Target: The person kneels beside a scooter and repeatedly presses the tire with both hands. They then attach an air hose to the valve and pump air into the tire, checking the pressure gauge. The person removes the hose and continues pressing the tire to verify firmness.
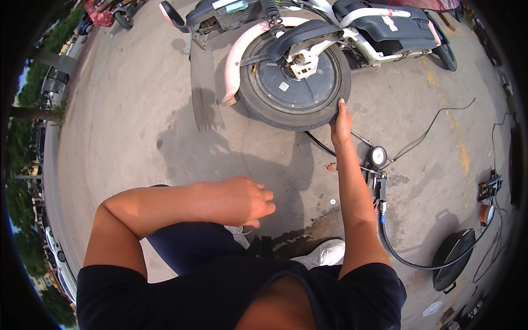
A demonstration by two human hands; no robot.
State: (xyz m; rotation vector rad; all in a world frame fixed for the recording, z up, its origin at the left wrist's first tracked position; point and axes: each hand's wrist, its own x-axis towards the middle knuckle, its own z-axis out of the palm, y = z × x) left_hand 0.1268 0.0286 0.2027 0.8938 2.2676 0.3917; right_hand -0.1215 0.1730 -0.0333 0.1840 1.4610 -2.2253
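An electric scooter (pixel 390 27) lies tipped on its side at the top, with its hub-motor wheel (pixel 303 88) towards me. My right hand (pixel 341 123) is on the tyre at the wheel's lower right, thumb on the sidewall, the other fingers largely hidden. My left hand (pixel 258 202) is in the air below and left of the wheel, fingers loosely curled, holding nothing that I can see. A pink mudguard (pixel 233 72) curves round the wheel's left side. Right of my right forearm, a tyre inflator with a round pressure gauge (pixel 378 156) lies on the ground.
A black hose (pixel 406 262) runs from the inflator across a black pan (pixel 453 260) at the lower right. A metal tool (pixel 491 187) lies at the far right. Thin cable (pixel 437 113) crosses the ground. My white shoes (pixel 330 252) are below; another vehicle's wheel (pixel 123 20) shows at top left.
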